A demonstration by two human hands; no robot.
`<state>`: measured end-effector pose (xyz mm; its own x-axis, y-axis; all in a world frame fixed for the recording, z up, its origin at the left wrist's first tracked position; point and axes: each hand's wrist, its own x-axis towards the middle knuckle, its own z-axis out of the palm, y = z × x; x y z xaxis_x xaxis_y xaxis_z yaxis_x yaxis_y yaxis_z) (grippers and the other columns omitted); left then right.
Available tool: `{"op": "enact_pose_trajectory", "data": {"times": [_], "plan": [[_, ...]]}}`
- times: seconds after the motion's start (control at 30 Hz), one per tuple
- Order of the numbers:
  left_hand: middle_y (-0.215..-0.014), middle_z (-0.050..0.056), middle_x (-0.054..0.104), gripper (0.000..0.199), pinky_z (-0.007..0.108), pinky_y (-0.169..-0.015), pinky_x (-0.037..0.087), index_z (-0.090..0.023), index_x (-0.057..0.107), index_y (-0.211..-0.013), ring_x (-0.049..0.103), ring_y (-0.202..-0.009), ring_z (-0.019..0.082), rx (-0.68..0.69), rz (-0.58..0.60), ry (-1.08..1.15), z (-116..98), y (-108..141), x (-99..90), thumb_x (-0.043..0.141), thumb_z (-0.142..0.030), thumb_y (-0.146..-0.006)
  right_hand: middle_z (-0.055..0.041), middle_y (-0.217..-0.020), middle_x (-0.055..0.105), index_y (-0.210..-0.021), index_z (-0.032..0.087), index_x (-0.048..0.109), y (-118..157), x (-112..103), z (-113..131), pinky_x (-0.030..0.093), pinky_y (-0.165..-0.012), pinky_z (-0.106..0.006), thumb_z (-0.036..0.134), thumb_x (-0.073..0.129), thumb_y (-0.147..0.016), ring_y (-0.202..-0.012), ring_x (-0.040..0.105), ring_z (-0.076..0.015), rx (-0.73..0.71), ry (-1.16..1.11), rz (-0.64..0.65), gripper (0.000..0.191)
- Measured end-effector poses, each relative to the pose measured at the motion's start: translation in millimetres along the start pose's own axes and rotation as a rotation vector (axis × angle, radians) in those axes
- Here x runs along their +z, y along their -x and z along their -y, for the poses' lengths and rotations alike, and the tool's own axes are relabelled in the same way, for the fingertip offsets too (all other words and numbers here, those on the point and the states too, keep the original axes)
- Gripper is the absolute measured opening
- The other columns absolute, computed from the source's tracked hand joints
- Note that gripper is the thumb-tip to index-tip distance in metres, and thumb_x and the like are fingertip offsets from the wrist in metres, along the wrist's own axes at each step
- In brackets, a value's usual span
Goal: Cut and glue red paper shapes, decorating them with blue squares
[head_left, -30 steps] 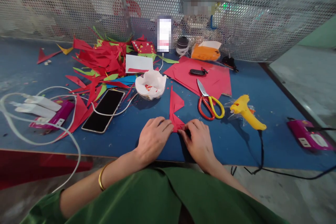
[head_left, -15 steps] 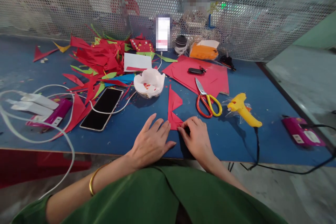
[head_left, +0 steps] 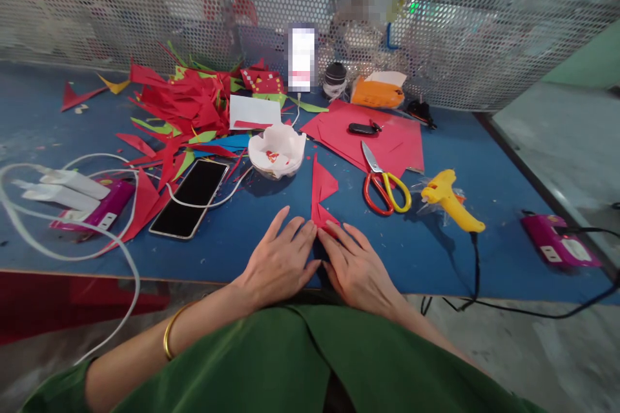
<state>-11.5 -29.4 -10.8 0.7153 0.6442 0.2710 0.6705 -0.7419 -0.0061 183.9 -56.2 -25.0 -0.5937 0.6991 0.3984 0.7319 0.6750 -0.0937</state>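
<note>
A folded piece of red paper (head_left: 323, 182) lies on the blue table in front of me, its long straight edge on the left and pointed flaps on the right. My left hand (head_left: 279, 258) lies flat, fingertips on the paper's near left edge. Over its near end rests my right hand (head_left: 357, 264), fingers stretched out and pressing down, hiding the paper's bottom corner. A white scalloped bowl (head_left: 276, 158) with red scraps inside stands just beyond my left hand. Scissors (head_left: 382, 184) with one red and one yellow handle lie right of the paper.
Red paper sheets (head_left: 392, 142) lie behind the scissors, a black-handled tool (head_left: 364, 128) on them. A yellow glue gun (head_left: 453, 200) and a purple power strip (head_left: 559, 242) are at right. At left are paper scraps (head_left: 188, 103), a phone (head_left: 191, 197) and white cables (head_left: 133, 277).
My right hand has gone from pinching the paper's near right corner to lying flat over its near end, closer to my left hand. The left hand has barely moved.
</note>
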Motion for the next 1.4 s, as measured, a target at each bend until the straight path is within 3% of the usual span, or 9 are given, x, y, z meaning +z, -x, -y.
{"op": "enact_pose_trajectory", "data": {"times": [0.2, 0.57, 0.73, 1.07, 1.27, 1.4], "plan": [[-0.127, 0.014, 0.067, 0.045, 0.057, -0.116, 0.026, -0.006, 0.063, -0.127, 0.056, -0.118, 0.031, -0.007, 0.008, 0.012, 0, 1, 0.9, 0.047, -0.035, -0.096, -0.0191, -0.120, 0.071, -0.124, -0.002, 0.060, 6, -5, -5, 0.044, -0.103, -0.052, 0.016, 0.043, -0.096, -0.120, 0.060, -0.0326, -0.037, 0.074, 0.004, 0.038], [-0.125, 0.014, 0.068, 0.044, 0.062, -0.113, 0.028, -0.012, 0.065, -0.125, 0.058, -0.117, 0.032, 0.004, 0.008, 0.069, 2, 2, -1.7, 0.048, -0.041, -0.096, -0.0183, -0.130, 0.065, -0.137, 0.002, 0.049, 17, -3, -5, 0.040, -0.106, -0.054, 0.019, 0.042, -0.096, -0.125, 0.056, -0.0305, -0.001, 0.046, 0.036, 0.045], [-0.127, 0.013, 0.068, 0.045, 0.061, -0.114, 0.028, -0.011, 0.064, -0.126, 0.058, -0.117, 0.032, -0.001, 0.025, 0.073, 3, 2, -1.6, 0.048, -0.041, -0.096, -0.0149, -0.127, 0.068, -0.130, 0.003, 0.055, 20, -4, -5, 0.038, -0.108, -0.052, 0.018, 0.043, -0.096, -0.124, 0.056, -0.0304, 0.042, 0.047, 0.004, 0.040], [-0.123, 0.014, 0.070, 0.046, 0.061, -0.113, 0.026, -0.007, 0.064, -0.125, 0.063, -0.110, 0.031, -0.036, -0.073, 0.028, 1, 12, -2.1, 0.049, -0.040, -0.097, -0.0167, -0.121, 0.070, -0.127, 0.001, 0.057, 14, -6, -4, 0.041, -0.105, -0.052, 0.019, 0.045, -0.095, -0.117, 0.061, -0.0305, -0.010, 0.083, -0.020, 0.039], [-0.124, 0.013, 0.069, 0.046, 0.062, -0.114, 0.024, -0.013, 0.063, -0.129, 0.062, -0.109, 0.031, -0.056, -0.005, -0.002, 0, 10, -1.7, 0.047, -0.042, -0.097, -0.0180, -0.119, 0.071, -0.124, -0.003, 0.058, 14, -4, -3, 0.040, -0.105, -0.051, 0.018, 0.045, -0.095, -0.112, 0.063, -0.0303, -0.021, 0.096, -0.041, 0.038], [-0.123, 0.013, 0.069, 0.045, 0.059, -0.114, 0.024, -0.012, 0.065, -0.126, 0.062, -0.110, 0.030, -0.053, -0.020, -0.015, -1, 11, 1.2, 0.046, -0.041, -0.097, -0.0181, -0.119, 0.071, -0.123, -0.004, 0.058, 14, -4, -3, 0.041, -0.104, -0.050, 0.017, 0.045, -0.095, -0.111, 0.063, -0.0294, -0.015, 0.094, -0.039, 0.038]]}}
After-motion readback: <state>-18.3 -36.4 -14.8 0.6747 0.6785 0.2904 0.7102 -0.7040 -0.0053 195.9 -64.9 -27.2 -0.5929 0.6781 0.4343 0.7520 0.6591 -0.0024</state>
